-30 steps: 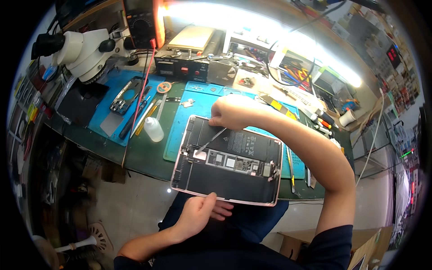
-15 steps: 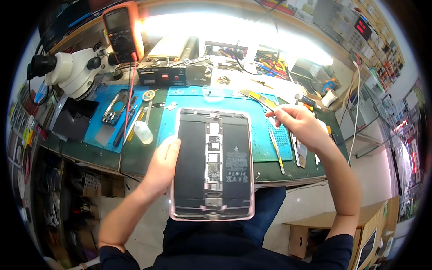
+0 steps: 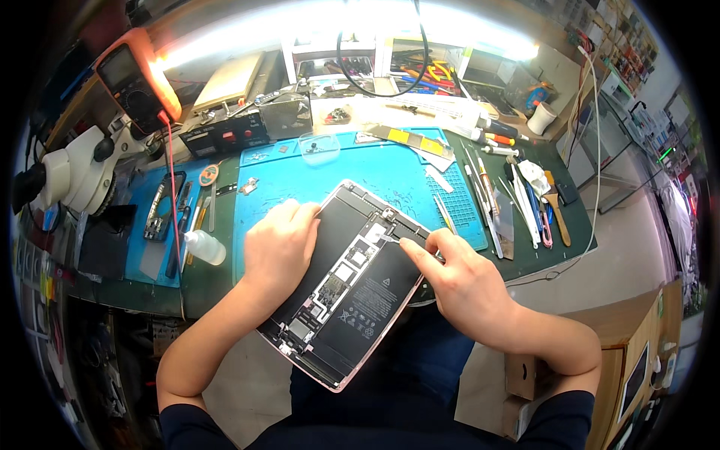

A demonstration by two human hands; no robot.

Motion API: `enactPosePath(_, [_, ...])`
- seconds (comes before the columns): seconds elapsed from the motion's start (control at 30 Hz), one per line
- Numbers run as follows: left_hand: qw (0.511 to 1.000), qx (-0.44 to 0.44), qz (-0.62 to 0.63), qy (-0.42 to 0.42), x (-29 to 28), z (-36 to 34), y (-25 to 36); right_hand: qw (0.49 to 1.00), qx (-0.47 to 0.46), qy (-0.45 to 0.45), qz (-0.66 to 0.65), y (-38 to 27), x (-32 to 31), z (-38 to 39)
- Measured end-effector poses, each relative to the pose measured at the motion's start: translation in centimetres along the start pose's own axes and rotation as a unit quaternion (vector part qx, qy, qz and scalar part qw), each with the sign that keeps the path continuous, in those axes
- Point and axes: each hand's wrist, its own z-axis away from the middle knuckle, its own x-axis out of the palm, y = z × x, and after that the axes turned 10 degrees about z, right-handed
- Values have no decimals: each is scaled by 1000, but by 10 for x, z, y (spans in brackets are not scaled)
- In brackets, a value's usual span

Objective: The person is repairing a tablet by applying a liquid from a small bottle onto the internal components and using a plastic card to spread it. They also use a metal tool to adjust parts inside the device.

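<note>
An opened tablet (image 3: 358, 296) with a pink-edged frame tilts over my lap at the bench's front edge. Dark battery panels flank a central strip of circuit board (image 3: 334, 285). My left hand (image 3: 283, 244) grips its upper left edge, thumb on the rim. Above the upper right part of the tablet, my right hand (image 3: 461, 274) pinches a thin tool (image 3: 390, 239), whose pale tip rests at the upper end of the circuit board. Most of that tool is hidden by the fingers, so its kind does not show.
A blue mat (image 3: 352, 165) lies behind the tablet, with a clear plastic box (image 3: 320, 149) on it. Tweezers, a brush (image 3: 557, 210) and other tools lie right. Left are a white bottle (image 3: 205, 247), an orange multimeter (image 3: 139, 82), a microscope (image 3: 71, 176) and an opened phone (image 3: 163, 206).
The tablet has turned clockwise. My right hand has come down and left from above the mat, bringing the thin tool onto the circuit board. My left hand has moved up along the edge.
</note>
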Motion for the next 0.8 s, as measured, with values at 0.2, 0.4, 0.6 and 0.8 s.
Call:
enactPosePath(0.2, [995, -8, 78, -58, -3, -12, -8, 996, 11, -65, 56, -11, -4, -1])
enactPosePath(0.4, [993, -23, 86, -74, -1, -17, -11, 997, 29, -74, 24, -15, -3, -11])
enactPosePath(0.6, [990, -29, 117, -67, 0, -17, -12, 998, 30, -48, 9, -14, 8, -11])
enactPosePath(0.8, [988, -43, 137, -50, 3, -17, -12, 1000, 12, -6, -24, -10, 21, -8])
